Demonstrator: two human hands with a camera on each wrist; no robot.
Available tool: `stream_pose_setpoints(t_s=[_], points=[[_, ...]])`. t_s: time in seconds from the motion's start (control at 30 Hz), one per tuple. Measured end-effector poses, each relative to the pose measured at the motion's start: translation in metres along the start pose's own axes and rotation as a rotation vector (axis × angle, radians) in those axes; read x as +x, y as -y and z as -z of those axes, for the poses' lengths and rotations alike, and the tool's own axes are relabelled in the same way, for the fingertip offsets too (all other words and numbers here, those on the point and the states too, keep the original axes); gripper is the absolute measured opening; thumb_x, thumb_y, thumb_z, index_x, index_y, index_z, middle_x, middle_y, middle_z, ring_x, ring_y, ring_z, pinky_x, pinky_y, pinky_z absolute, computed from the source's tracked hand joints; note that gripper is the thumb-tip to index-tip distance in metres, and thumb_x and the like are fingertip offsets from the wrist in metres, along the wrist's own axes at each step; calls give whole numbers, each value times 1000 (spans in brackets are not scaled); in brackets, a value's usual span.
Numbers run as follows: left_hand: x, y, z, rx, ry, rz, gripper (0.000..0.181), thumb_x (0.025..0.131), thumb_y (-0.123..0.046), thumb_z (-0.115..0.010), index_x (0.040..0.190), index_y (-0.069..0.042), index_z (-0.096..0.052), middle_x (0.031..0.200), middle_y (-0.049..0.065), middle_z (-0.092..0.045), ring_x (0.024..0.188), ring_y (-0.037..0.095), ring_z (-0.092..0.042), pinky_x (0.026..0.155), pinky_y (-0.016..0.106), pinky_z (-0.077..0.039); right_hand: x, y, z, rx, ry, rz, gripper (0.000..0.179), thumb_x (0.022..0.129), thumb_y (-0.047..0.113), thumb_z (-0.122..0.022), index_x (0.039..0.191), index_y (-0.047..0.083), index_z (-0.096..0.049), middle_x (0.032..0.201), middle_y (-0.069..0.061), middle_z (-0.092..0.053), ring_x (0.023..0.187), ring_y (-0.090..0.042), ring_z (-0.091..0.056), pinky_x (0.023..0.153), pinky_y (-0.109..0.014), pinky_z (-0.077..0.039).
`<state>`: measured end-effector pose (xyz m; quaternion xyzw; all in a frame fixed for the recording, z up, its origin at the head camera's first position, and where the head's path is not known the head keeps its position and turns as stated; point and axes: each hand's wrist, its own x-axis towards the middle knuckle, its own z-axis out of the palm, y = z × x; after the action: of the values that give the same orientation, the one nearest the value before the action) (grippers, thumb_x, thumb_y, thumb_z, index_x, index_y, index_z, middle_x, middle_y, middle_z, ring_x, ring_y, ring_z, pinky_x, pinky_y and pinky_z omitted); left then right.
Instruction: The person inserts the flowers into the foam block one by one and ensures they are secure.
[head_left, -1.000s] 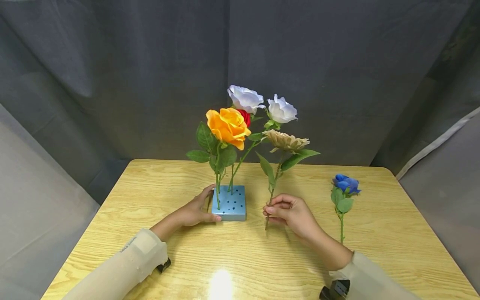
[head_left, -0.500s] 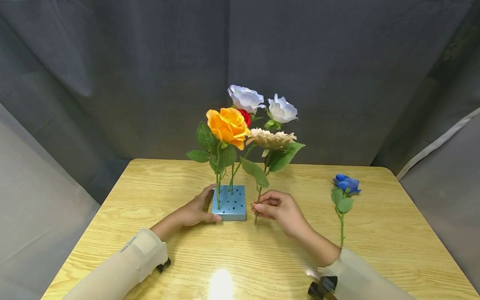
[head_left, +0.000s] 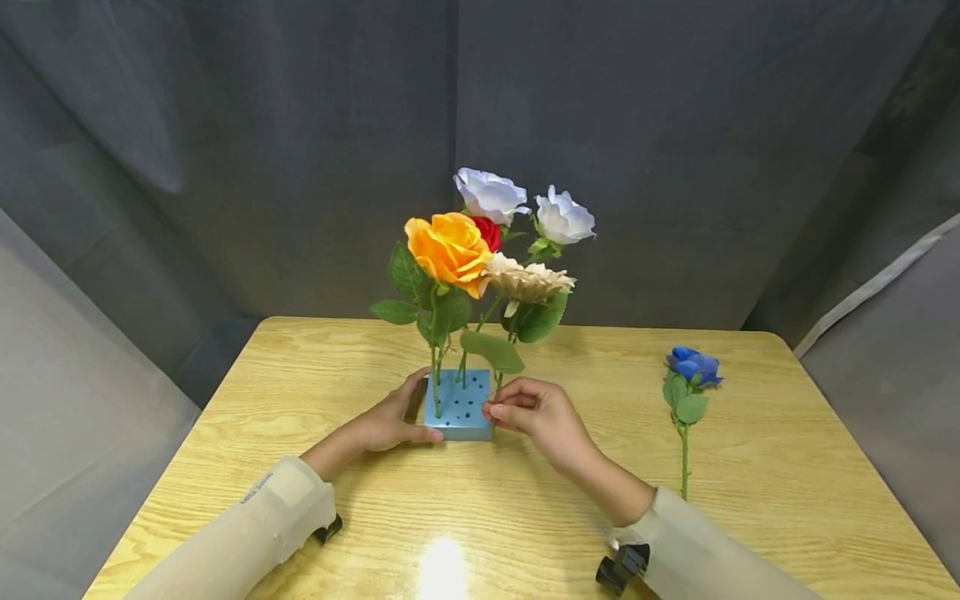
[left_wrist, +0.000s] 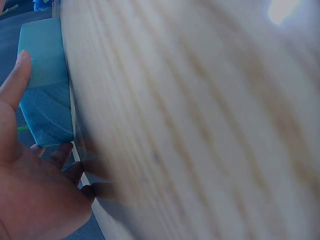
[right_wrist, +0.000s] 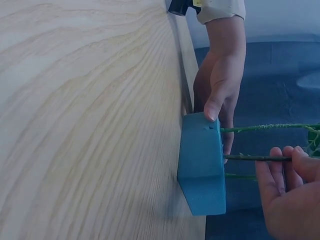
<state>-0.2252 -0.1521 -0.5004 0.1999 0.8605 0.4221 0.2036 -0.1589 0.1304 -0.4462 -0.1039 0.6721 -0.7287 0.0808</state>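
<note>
Beige flower (head_left: 529, 282): one, roughly upright, at the right edge of the block, its head just right of the orange rose; stem (right_wrist: 250, 157) pinched between thumb and fingers of the right hand (head_left: 536, 417); lower end beside the block's top in the right wrist view, whether touching or inserted cannot be told.

Blue block (head_left: 458, 410): one, square, top pierced with small holes; on the table at centre; held at its left side by the left hand (head_left: 390, 423), thumb against the near face, fingers reaching round to the far side.

Orange rose (head_left: 448, 248): one, standing in the block's left part, green leaves below the bloom; red bloom (head_left: 489, 234): one, behind it and partly hidden; left white rose (head_left: 491, 196) and right white rose (head_left: 564, 217): tallest of the group, on its far side.

Blue rose (head_left: 694, 367): one, lying at the right of the table, well apart from the block; bloom far, stem toward the near side.

Wooden table (head_left: 360, 500): pale, grained; dark curtain (head_left: 300, 167): hanging beyond its far edge.
</note>
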Motion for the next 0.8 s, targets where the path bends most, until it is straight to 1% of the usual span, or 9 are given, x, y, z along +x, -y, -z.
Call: stream_pose_setpoints(t_s=[0.1,0.2,0.37,0.53,0.8], points=[[1,0,0,3,-5,-11,113,86,-44,-85,167,-28,-7,172,19,-8,157,41,-8,122,65,-16,4,1,-4,0,-7,3,16,93,-9,-69,107,-16,-65,105,-24,-74,96,-22,-76,91,-43,-58],[1,-1,0,-4,-4,-18,115,85,-43,-85,167,-26,-7,172,20,-7,158,41,-8,122,65,-16,10,1,-8,-10,-11,13,16,94,-8,-68,107,-15,-65,106,-24,-73,96,-22,-76,89,-40,-59],[1,0,-1,-10,-5,-36,116,85,-41,-86,167,-22,-6,171,22,-9,157,41,-10,122,64,-18,19,-2,-14,-19,-22,35,14,95,-6,-69,107,-13,-66,108,-27,-72,97,-27,-76,87,-37,-60],[2,0,-1,-29,2,-40,114,87,-37,-85,167,-21,-5,171,20,-11,158,37,-11,124,61,-16,27,-5,-21,-22,-41,60,14,95,-5,-69,106,-13,-68,106,-27,-73,96,-30,-76,86,-40,-61],[2,-2,-2,-23,2,-25,117,86,-39,-86,167,-21,-4,171,21,-9,158,39,-8,122,64,-15,36,-11,-27,-22,-53,67,13,95,-6,-69,106,-13,-69,105,-26,-73,97,-32,-76,89,-47,-59]])
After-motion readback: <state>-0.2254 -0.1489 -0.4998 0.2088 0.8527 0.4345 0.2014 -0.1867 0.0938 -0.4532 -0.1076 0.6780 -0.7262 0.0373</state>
